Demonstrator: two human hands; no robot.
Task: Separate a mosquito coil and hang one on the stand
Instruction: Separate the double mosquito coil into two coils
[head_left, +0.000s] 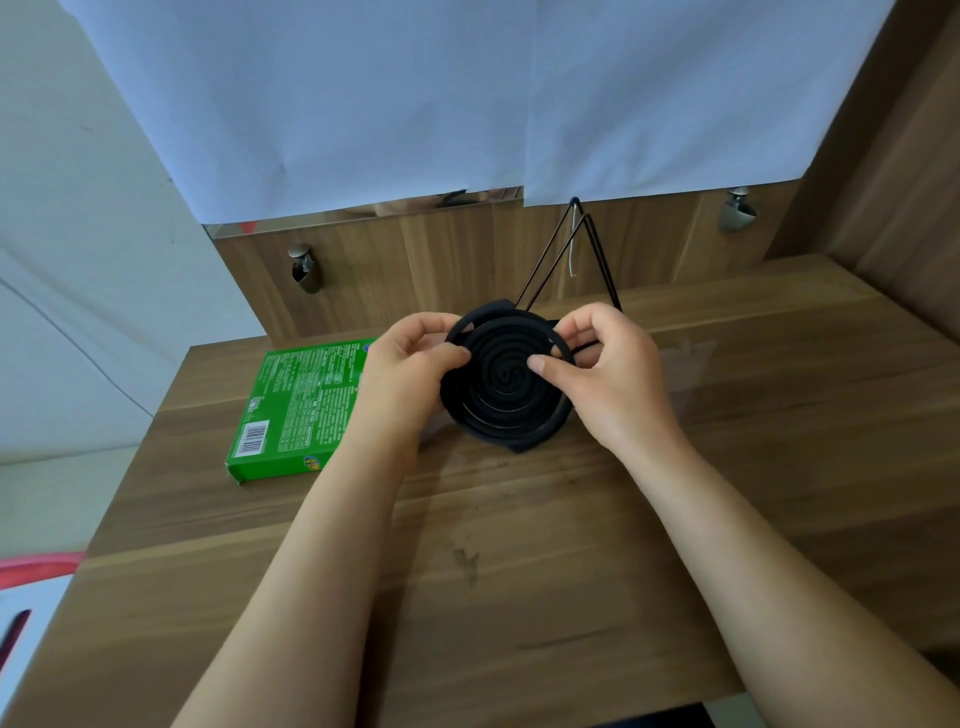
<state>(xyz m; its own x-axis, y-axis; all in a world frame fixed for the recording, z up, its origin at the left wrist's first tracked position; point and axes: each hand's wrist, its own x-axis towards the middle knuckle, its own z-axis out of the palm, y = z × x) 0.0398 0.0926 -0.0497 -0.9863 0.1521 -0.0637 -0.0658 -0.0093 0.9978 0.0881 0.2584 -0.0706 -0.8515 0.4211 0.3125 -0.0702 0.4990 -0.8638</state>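
A flat, round, matte black mosquito coil (506, 382) is held just above the brown wood-grain table (519, 571), near its middle, tilted so its face looks up toward the camera. Its narrow bands wind inward to a small S-shaped centre. At the upper left edge the outermost turn stands away from the rest, leaving thin gaps. It shows as one disc; how many spirals are nested in it cannot be told for certain.

Two hands hold it. The left hand (410, 364) pinches the coil's left edge, thumb on the face and curled fingers behind. The right hand (608, 369) pinches the right side the same way, its thumb lying on the inner rings.

One thin black wire stand (587, 244), shaped like a tall triangle, rises just behind the coil against the wooden back panel, with a pale wire piece beside its peak. One green printed cardboard box (301, 410) lies flat on the table left of the left hand. Two small metal fittings (305, 270) are fixed to the back panel, well apart, under one large white sheet (467, 104)
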